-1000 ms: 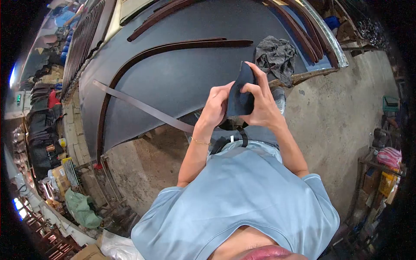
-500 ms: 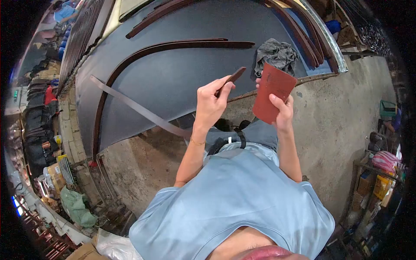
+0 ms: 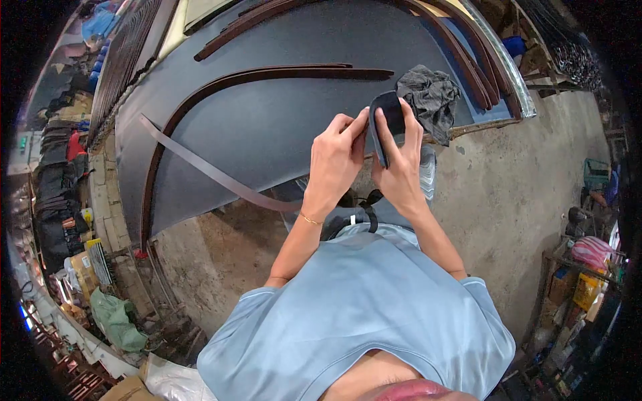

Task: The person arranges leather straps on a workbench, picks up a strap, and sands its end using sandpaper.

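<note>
A sheet (image 3: 390, 115), dark on the side that shows, is bent and gripped in my right hand (image 3: 400, 150), thumb on one face and fingers round the other. My left hand (image 3: 338, 157) is closed at its left edge, fingertips touching or nearly touching it; what it pinches is hidden. A thin brown strip (image 3: 214, 172) lies across the table's edge and runs behind my left wrist. More dark strips (image 3: 227, 81) lie curved on the grey tabletop (image 3: 267, 134). A crumpled dark cloth (image 3: 428, 100) lies just beyond my right hand.
Stacked dark strips (image 3: 475, 63) rest at the table's far right. Concrete floor (image 3: 495, 174) shows to the right, with a rack (image 3: 568, 260) holding bags. At left are dark piles (image 3: 60, 194), a green bag (image 3: 117, 317) and a cardboard box (image 3: 83, 271). A person in blue (image 3: 100, 21) is at top left.
Half a second ago my hands were apart, the sheet's red face showed and a brown strip end stuck out of my left hand. Now they are together, with the sheet turned to its dark side.
</note>
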`<action>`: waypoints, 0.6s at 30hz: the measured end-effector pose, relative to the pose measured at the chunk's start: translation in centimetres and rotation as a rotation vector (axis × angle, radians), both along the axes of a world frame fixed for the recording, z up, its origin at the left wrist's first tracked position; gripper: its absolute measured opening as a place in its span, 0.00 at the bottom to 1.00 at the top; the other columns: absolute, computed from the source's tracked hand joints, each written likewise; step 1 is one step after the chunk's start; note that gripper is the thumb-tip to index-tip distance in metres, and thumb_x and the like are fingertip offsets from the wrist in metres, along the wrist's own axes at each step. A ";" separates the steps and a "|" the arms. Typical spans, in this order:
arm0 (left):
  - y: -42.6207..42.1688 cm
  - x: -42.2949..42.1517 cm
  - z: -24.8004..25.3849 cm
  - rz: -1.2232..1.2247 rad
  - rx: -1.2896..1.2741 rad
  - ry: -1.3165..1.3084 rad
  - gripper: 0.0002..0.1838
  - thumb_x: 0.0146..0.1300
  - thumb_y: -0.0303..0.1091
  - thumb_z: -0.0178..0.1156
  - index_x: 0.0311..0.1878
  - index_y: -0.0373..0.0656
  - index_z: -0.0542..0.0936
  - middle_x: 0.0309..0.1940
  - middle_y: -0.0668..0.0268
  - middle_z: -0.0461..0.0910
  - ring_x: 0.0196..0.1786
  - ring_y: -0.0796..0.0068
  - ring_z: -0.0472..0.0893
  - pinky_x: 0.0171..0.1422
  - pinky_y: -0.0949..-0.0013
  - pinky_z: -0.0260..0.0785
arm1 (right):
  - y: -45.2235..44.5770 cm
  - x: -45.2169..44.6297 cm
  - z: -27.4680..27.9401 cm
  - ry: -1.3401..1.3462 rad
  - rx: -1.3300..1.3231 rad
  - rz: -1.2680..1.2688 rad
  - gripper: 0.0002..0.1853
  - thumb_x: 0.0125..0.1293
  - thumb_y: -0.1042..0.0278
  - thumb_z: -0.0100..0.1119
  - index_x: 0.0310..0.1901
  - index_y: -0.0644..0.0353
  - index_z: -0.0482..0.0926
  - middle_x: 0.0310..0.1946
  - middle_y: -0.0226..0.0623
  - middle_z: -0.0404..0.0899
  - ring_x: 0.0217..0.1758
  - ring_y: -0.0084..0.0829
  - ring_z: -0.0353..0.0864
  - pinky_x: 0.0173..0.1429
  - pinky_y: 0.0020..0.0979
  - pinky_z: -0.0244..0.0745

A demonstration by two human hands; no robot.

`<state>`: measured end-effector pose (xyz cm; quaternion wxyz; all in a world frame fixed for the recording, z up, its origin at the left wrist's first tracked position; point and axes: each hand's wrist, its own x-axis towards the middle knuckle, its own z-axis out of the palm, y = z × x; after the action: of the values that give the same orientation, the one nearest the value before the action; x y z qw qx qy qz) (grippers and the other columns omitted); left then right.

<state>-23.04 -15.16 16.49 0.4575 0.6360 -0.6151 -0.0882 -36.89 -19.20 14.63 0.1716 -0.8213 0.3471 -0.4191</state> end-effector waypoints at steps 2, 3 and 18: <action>0.2 0.4 0.1 0.005 0.005 -0.016 0.19 0.59 0.21 0.62 0.55 0.42 0.83 0.35 0.57 0.79 0.33 0.55 0.83 0.37 0.59 0.75 | 0.1 -0.3 0.2 0.026 -0.055 0.027 0.43 0.42 0.84 0.61 0.68 0.50 0.74 0.69 0.54 0.59 0.67 0.60 0.62 0.70 0.53 0.61; 0.3 0.6 0.4 0.033 0.009 -0.042 0.20 0.59 0.20 0.62 0.55 0.43 0.83 0.35 0.58 0.79 0.32 0.55 0.82 0.36 0.58 0.74 | -0.5 -0.9 0.4 0.075 -0.075 0.030 0.43 0.42 0.83 0.61 0.66 0.46 0.76 0.65 0.52 0.63 0.65 0.56 0.64 0.69 0.51 0.62; 0.5 0.1 0.9 0.011 0.023 0.082 0.13 0.51 0.16 0.61 0.42 0.33 0.79 0.33 0.54 0.74 0.35 0.48 0.77 0.40 0.58 0.71 | 0.1 -1.4 1.0 0.137 0.010 0.155 0.43 0.39 0.80 0.60 0.65 0.40 0.77 0.50 0.49 0.67 0.54 0.52 0.70 0.60 0.46 0.68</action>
<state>-22.96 -14.70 17.41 0.4756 0.6404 -0.5912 -0.1187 -38.32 -19.15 15.62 0.1835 -0.8714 0.2957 -0.3457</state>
